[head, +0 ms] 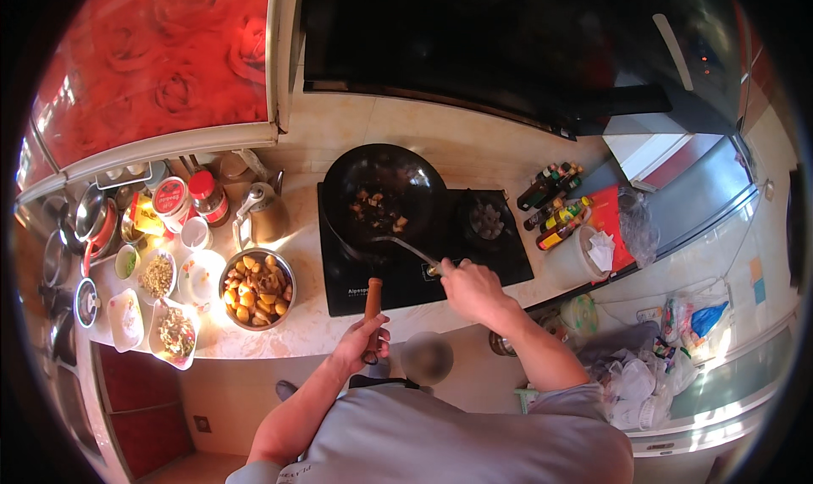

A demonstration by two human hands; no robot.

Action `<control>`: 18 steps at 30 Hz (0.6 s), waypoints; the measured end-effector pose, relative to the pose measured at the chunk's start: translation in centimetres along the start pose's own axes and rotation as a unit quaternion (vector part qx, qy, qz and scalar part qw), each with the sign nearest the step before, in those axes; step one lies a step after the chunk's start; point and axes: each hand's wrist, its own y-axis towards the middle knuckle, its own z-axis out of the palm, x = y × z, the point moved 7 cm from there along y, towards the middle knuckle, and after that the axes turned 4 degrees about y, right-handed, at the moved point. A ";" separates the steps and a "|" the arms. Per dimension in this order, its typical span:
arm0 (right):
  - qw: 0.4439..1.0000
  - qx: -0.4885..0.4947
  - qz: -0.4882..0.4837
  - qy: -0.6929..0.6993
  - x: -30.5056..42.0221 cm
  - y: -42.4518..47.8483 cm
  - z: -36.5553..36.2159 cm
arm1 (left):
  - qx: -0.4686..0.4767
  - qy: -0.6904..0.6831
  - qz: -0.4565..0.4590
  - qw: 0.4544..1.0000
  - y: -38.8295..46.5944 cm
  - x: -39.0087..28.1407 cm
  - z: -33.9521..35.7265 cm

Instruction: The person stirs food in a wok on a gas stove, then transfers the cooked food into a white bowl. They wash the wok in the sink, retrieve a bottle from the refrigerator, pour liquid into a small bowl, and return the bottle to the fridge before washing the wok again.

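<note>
A black wok sits on the left burner of a black cooktop, tilted towards me. My left hand grips the wok's brown wooden handle. Browned food pieces lie in the wok's bottom, some of them in dark shade. My right hand is closed around the handle of a metal cooking utensil. Its far end reaches over the wok's near side, close to the food; I cannot tell if it is a spatula or a ladle.
Left of the cooktop stands a steel bowl of potato chunks, with a metal pitcher behind it. Farther left are a dish of chopped food and a red-lidded jar. Sauce bottles stand right of the burner. A range hood overhangs.
</note>
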 end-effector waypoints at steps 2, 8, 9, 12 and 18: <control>1.000 0.009 -0.005 0.005 1.7 0.5 0.4 | -0.006 0.000 0.000 1.000 -0.3 -0.2 -0.1; 0.996 -0.076 0.036 -0.019 -3.5 7.0 2.2 | -0.007 -0.007 0.007 1.000 -0.3 0.0 0.8; 0.996 -0.077 0.030 -0.028 -3.5 5.9 0.9 | -0.015 -0.012 0.013 1.000 -0.6 -0.3 0.5; 0.996 -0.036 0.018 -0.085 -3.4 2.3 -1.7 | -0.006 -0.025 0.025 0.999 -0.7 -0.4 0.1; 0.993 -0.052 -0.006 -0.101 -2.8 7.3 0.9 | 0.005 -0.007 0.013 1.000 -0.7 -0.5 1.0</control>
